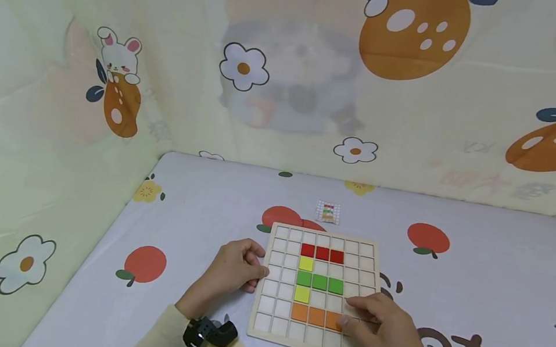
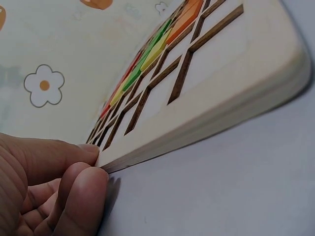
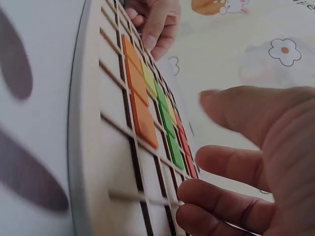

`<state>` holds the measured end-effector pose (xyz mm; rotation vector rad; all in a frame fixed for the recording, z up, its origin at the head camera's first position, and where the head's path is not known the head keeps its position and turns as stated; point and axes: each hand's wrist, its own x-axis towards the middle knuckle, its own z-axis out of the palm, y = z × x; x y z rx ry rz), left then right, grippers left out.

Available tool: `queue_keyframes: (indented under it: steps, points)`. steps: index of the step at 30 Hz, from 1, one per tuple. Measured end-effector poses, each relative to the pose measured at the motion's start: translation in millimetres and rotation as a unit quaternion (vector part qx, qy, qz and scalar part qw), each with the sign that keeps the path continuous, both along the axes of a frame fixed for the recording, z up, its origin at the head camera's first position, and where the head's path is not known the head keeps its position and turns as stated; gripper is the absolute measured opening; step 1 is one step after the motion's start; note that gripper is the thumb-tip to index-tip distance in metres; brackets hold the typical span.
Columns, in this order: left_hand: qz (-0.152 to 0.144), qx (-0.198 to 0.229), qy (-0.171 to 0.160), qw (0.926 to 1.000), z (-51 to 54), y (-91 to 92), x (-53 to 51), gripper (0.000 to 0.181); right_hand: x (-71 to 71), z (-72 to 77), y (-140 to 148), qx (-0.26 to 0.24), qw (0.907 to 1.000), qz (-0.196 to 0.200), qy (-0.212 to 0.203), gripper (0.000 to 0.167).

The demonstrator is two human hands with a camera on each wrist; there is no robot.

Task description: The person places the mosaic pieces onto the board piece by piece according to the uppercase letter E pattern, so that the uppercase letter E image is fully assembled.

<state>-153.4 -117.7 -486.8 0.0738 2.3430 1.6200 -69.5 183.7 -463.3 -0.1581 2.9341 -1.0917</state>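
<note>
A square wooden grid board (image 1: 283, 307) lies on the table before me. Its coloured tiles form a pattern like an E: red tiles (image 1: 322, 253) in the upper row, green tiles (image 1: 319, 282) in the middle, orange tiles (image 1: 316, 316) below, with single yellow tiles (image 1: 301, 294) between. My left hand (image 1: 236, 266) holds the board's left edge, thumb on the rim and curled fingers beside it, as the left wrist view shows. Over the board's lower right is my right hand (image 1: 386, 334), its thumb near the last orange tile. In the right wrist view its thumb and fingers stand apart, holding nothing.
Behind the board lies a small picture card (image 1: 328, 212) showing a similar coloured grid pattern. The table cover (image 1: 200, 204) is white with printed fruit and flowers. Patterned curtains (image 1: 282, 139) hang at the back and left. A black band (image 1: 209, 332) circles the left wrist.
</note>
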Motion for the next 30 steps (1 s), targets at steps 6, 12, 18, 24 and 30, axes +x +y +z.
queue_keyframes:
  steps: [6,12,18,24,30]
  points:
    - [-0.006,-0.007,0.0,1.0,4.3,-4.0,-0.7,0.029,-1.0,4.4,14,0.047,0.9988,0.012,-0.006,0.051]
    - [-0.019,-0.045,0.048,0.9977,10.2,-7.9,-4.1,0.025,-7.1,8.7,35,0.11,0.9933,0.032,-0.016,0.079]
    - [-0.004,-0.14,0.17,0.9755,24.1,-15.3,-11.1,0.036,-19.1,17.1,61,0.178,0.983,0.041,0.021,0.081]
    - [-0.023,-0.27,0.241,0.9319,42.0,-30.9,-23.3,0.062,-36.4,26.5,81,0.229,0.9717,0.04,0.042,0.084]
    - [-0.048,-0.354,0.251,0.8996,48.4,-51.9,-39.1,0.076,-52.0,34.6,95,0.229,0.9727,0.028,0.023,0.088]
